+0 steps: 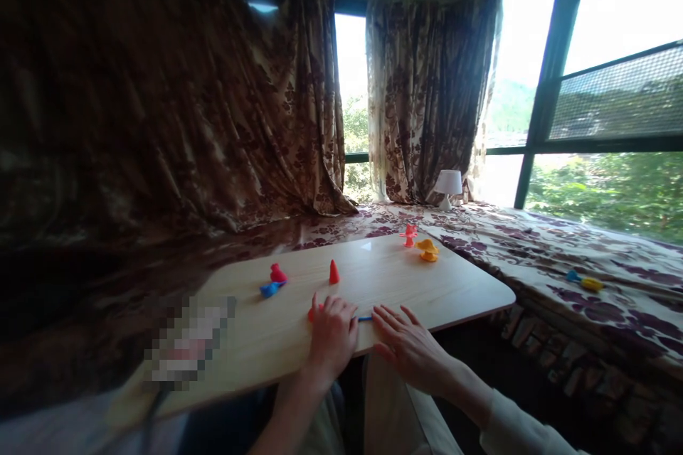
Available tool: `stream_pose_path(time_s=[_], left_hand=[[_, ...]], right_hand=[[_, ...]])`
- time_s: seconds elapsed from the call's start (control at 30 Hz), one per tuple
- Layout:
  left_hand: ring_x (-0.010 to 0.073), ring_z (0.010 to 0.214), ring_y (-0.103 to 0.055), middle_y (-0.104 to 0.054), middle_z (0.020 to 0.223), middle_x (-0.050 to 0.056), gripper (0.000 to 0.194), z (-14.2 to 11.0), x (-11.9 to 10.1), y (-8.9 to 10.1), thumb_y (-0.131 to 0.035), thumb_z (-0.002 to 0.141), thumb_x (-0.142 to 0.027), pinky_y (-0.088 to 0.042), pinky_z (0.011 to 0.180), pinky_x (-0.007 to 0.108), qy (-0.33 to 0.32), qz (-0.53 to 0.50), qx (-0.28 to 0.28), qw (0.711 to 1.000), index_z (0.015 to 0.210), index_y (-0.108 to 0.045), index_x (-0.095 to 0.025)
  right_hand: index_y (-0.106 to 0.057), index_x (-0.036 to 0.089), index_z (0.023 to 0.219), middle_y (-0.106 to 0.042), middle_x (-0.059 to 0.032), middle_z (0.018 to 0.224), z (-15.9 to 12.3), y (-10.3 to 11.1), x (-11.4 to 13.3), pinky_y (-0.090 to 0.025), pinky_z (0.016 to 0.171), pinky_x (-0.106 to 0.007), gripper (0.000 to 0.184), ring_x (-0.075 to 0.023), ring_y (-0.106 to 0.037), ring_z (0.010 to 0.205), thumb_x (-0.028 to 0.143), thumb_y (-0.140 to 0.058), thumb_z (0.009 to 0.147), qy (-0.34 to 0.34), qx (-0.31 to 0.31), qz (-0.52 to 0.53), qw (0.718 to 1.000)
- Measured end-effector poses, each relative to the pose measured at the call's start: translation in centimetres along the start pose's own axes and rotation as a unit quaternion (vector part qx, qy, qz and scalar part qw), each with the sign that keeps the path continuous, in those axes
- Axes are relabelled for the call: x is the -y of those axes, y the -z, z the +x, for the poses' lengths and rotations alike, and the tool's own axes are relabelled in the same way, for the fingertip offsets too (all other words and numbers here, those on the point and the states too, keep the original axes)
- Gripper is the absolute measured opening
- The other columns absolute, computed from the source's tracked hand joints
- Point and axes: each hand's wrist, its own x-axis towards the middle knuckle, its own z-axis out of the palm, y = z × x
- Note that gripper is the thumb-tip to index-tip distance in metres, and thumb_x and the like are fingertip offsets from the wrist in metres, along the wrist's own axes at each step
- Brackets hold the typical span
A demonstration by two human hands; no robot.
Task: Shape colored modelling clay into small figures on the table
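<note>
On the near part of the pale tabletop (384, 277), a thin blue strip (365, 318), like rolled modelling clay, runs between my two hands. My left hand (334, 327) rests palm down at its left end, fingers forward and slightly bent, covering that end. A red lump (311, 312) peeks out beside the left fingers, mostly hidden. Flat over the strip's right end lies my right hand (405, 341), fingers stretched out. Just beyond the left hand stands a small red cone (334, 273).
Left of the cone sit a pink-red lump (277, 273) and a blue piece (272, 289). Toward the far edge stand a pink figure (409, 235) and a yellow piece (427, 250). A pixelated patch covers something at left. On the patterned cloth are a white lamp (449, 183) and a blue-and-yellow item (590, 283).
</note>
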Motion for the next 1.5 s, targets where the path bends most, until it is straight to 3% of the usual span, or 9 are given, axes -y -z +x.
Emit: stream_pose_path(time_s=[0.1, 0.27, 0.47, 0.63, 0.87, 1.1, 1.3, 1.5], left_hand=[[0.022, 0.095, -0.055, -0.065, 0.09, 0.003, 0.018, -0.2, -0.1, -0.1, -0.052, 0.082, -0.018, -0.019, 0.106, 0.055, 0.005, 0.007, -0.005, 1.0, 0.086, -0.068, -0.023], [0.0226, 0.095, -0.054, -0.064, 0.087, 0.003, 0.02, -0.7, -0.1, -0.1, -0.052, 0.083, -0.017, -0.018, 0.105, 0.058, 0.015, 0.017, -0.008, 1.0, 0.083, -0.07, -0.025], [0.022, 0.098, -0.054, -0.065, 0.09, 0.002, 0.02, -1.1, 0.0, 0.0, -0.051, 0.083, -0.017, -0.017, 0.106, 0.056, 0.018, 0.02, -0.007, 1.0, 0.086, -0.069, -0.026], [0.0229, 0.094, -0.055, -0.065, 0.086, 0.004, 0.019, -0.3, 0.1, -0.1, -0.052, 0.082, -0.015, -0.019, 0.104, 0.059, 0.023, 0.029, -0.005, 0.999, 0.082, -0.069, -0.023], [0.0224, 0.095, -0.054, -0.065, 0.087, 0.003, 0.021, -1.2, 0.2, 0.5, -0.049, 0.083, -0.016, -0.018, 0.106, 0.057, 0.022, 0.03, -0.003, 0.999, 0.079, -0.068, -0.024], [0.023, 0.093, -0.055, -0.065, 0.086, 0.004, 0.02, -1.1, -0.3, 0.4, -0.05, 0.082, -0.016, -0.022, 0.104, 0.057, 0.025, 0.033, -0.01, 0.999, 0.08, -0.069, -0.023], [0.023, 0.094, -0.054, -0.065, 0.086, 0.003, 0.02, -1.7, 0.1, 0.5, -0.05, 0.082, -0.016, -0.02, 0.104, 0.056, 0.036, 0.03, -0.01, 0.999, 0.079, -0.068, -0.024], [0.0232, 0.092, -0.055, -0.066, 0.086, 0.003, 0.02, -1.1, 0.0, 0.3, -0.05, 0.082, -0.016, -0.021, 0.104, 0.056, 0.049, 0.028, -0.008, 0.998, 0.08, -0.068, -0.023]], right_hand=[[-0.038, 0.016, 0.14, -0.034, -0.0126, 0.146, 0.5, -0.1, -0.5, -0.016, 0.111, -0.052, 0.059, -0.0267, -0.026, 0.137, 0.05, -0.037, 0.092, -0.003, 0.006, 0.001, 1.0], [-0.036, 0.007, 0.14, -0.031, -0.0204, 0.145, 1.3, 0.4, -1.3, -0.014, 0.109, -0.058, 0.073, -0.0318, -0.025, 0.137, 0.059, -0.035, 0.089, -0.01, 0.019, -0.001, 1.0], [-0.03, 0.012, 0.143, -0.024, -0.0138, 0.149, -0.8, 0.5, -0.5, -0.015, 0.111, -0.052, 0.077, -0.027, -0.022, 0.138, 0.065, -0.033, 0.087, 0.026, 0.05, 0.008, 0.998], [-0.03, 0.004, 0.142, -0.027, -0.0227, 0.147, 1.1, 0.7, -1.4, -0.014, 0.109, -0.058, 0.086, -0.0331, -0.022, 0.137, 0.067, -0.034, 0.085, 0.003, 0.042, 0.008, 0.999], [-0.027, 0.009, 0.144, -0.022, -0.0167, 0.15, -1.2, 0.8, -0.7, -0.013, 0.111, -0.054, 0.084, -0.029, -0.019, 0.139, 0.068, -0.036, 0.084, 0.038, 0.061, 0.022, 0.997], [-0.029, 0.004, 0.142, -0.026, -0.024, 0.147, 0.9, 0.7, -1.0, -0.015, 0.109, -0.057, 0.088, -0.0341, -0.022, 0.137, 0.066, -0.043, 0.081, 0.018, 0.043, 0.019, 0.999], [-0.027, 0.008, 0.144, -0.022, -0.0181, 0.149, -1.2, 0.7, -0.3, -0.014, 0.111, -0.055, 0.087, -0.0313, -0.019, 0.138, 0.065, -0.045, 0.081, 0.04, 0.057, 0.018, 0.997], [-0.028, 0.0, 0.142, -0.026, -0.0258, 0.146, 1.0, 0.6, -0.8, -0.013, 0.109, -0.057, 0.088, -0.0348, -0.022, 0.137, 0.062, -0.045, 0.082, 0.018, 0.042, 0.012, 0.999]])
